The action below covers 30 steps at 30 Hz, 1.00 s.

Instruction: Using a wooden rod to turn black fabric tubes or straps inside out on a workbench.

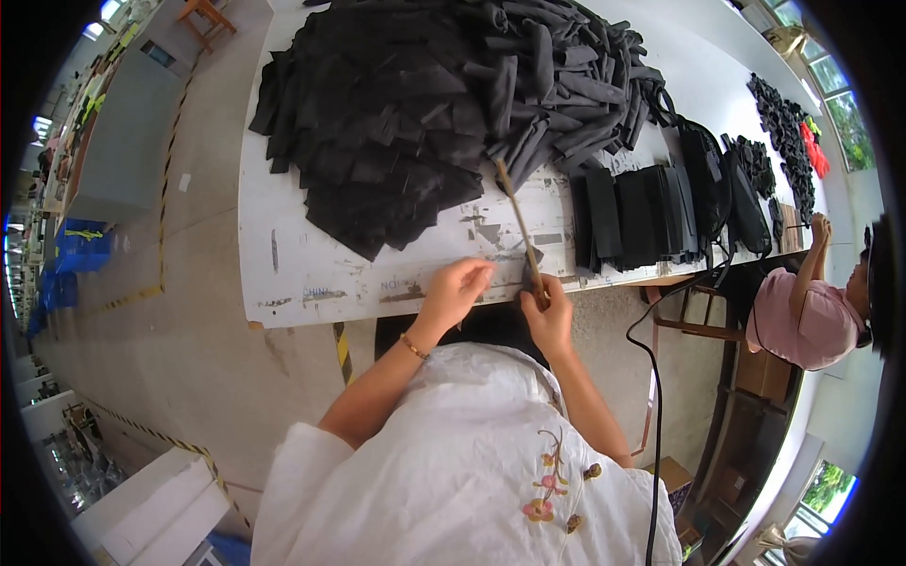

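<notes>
My right hand (547, 313) is closed round the lower end of a thin, light-brown wooden stick (517, 209), which points away from me over the table's near edge. A small dark piece (529, 272) sits against the stick just above the fingers; I cannot tell whether it is gripped too. To its left, my left hand (460, 288) is closed, fingers curled in toward the thumb; what they hold, if anything, is hidden. Beyond both hands lies a large heap of flat black fabric pieces (377, 123), with rolled or folded black pieces (557, 80) on its right side.
The worn white table (274, 274) runs along my front. Neat black stacks (642, 217) and a black bag (703, 170) stand to the right, with a black cable (651, 377) hanging down. Farther right a person in pink (802, 316) sits at the table. Blue bins (83, 247) stand left.
</notes>
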Each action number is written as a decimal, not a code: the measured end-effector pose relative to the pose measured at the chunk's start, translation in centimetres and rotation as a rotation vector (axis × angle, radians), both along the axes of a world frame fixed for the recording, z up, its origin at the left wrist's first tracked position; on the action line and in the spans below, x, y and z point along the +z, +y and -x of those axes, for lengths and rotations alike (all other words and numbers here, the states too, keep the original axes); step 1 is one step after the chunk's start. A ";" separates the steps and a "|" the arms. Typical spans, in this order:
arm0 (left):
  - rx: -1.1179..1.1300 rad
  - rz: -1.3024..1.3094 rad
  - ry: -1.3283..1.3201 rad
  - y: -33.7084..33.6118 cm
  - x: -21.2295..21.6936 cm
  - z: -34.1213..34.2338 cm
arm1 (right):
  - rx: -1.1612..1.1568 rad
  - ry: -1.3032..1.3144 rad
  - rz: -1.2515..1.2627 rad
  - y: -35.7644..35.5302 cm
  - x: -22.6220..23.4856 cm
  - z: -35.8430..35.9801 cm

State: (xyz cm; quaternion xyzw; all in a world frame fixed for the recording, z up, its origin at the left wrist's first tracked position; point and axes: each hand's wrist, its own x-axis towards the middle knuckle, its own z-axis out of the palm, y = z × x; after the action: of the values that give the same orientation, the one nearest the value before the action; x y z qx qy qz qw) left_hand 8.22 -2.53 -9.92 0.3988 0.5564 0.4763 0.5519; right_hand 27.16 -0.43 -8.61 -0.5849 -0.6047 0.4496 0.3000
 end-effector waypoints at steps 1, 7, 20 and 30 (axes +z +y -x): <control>-0.001 -0.004 0.006 0.0 0.1 -0.2 | -0.035 0.113 -0.006 0.0 0.3 0.3; -0.131 0.230 -0.491 0.8 2.4 -1.4 | 0.118 0.581 0.375 0.9 5.0 1.9; 0.565 -0.341 -1.195 6.8 4.9 5.2 | 0.149 1.020 0.455 -1.3 10.1 3.5; -0.199 -0.752 0.367 2.3 14.4 3.6 | 0.252 1.569 0.796 2.1 11.6 2.4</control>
State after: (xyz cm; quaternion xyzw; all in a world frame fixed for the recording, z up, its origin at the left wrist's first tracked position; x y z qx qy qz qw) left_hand 4.60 -0.21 4.51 0.7020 0.3917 0.5117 0.3033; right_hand 24.76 1.65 2.97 -0.0984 -0.0838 0.9276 0.3506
